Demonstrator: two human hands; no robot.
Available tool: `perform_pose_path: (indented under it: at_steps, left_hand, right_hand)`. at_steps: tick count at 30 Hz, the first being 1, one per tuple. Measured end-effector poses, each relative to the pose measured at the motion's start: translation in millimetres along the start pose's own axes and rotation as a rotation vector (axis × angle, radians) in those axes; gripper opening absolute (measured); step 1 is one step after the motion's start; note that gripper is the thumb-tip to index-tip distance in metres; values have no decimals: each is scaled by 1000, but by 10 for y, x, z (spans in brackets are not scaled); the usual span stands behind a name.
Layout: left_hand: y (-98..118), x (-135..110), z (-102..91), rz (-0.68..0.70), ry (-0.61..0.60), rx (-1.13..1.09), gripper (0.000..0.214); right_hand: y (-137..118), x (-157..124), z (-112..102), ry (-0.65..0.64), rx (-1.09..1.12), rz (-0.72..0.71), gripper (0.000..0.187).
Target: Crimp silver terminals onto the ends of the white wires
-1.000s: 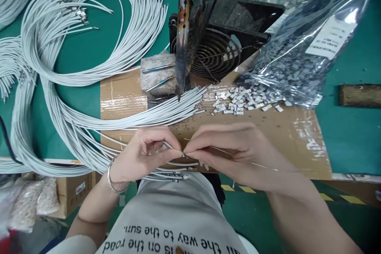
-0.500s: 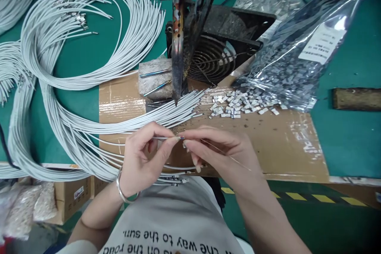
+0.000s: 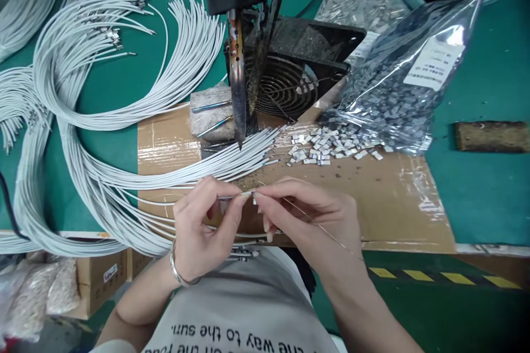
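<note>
My left hand (image 3: 211, 226) is closed, pinching a white cable (image 3: 227, 197) close to its end between thumb and forefinger. Against its fingertips, my right hand (image 3: 308, 220) is closed in a pinch at the cable's tip. A small metal connector (image 3: 255, 200) shows just below the right fingertips; how it sits on the cable is hidden. Across the right hand runs a thin solder wire (image 3: 312, 223), passing between the fingers. Above both hands, the tip of a soldering iron (image 3: 237, 83) points down, apart from them.
White cable bundles (image 3: 194, 174) spread over the left and behind my hands. Loose connectors (image 3: 323, 146) lie by a clear plastic bag (image 3: 397, 94). A black fan (image 3: 290, 85) stands behind the iron, beside a wrapped block (image 3: 212, 113). Cardboard (image 3: 397, 204) covers the front of the table.
The whole view has shifted slightly. Both hands keep their pinch at the cable's end, and the fingertips have drawn a little closer over the tip.
</note>
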State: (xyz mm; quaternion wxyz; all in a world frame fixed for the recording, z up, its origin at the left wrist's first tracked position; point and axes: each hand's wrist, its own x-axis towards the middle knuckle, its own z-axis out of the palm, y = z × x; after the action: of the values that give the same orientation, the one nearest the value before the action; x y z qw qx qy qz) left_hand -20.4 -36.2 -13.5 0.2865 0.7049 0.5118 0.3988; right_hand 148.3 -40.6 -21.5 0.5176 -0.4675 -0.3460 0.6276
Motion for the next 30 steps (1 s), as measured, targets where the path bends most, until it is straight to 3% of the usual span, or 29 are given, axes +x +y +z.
perform_pose_path:
  at_steps: [6, 12, 17, 19, 21, 25, 27, 30]
  left_hand:
    - [15, 5, -23, -35, -38, -34, 13]
    - [36, 25, -46, -122, -67, -43, 12]
    - [52, -4, -34, -234, -78, -100, 16]
    - [63, -32, -16, -321, -80, -186, 18]
    - [77, -57, 0, -420, -87, -310, 19]
    - [83, -55, -4, -559, -104, -557, 17]
    - [69, -29, -21, -608, -130, -664, 13]
    - [49, 13, -34, -656, -138, -765, 14]
  right_hand:
    - [-47, 49, -25, -28, 37, 84, 8]
    - [-60, 70, -32, -36, 19, 132, 19]
    - [2, 31, 9, -20, 48, 124, 10]
    - [74, -8, 53, 28, 36, 59, 11]
    - [161, -54, 104, 118, -33, -104, 14]
    - [293, -139, 162, 256, -404, -474, 28]
    - [317, -156, 157, 254, -533, -548, 36]
    - [300, -135, 131, 224, -520, -554, 38]
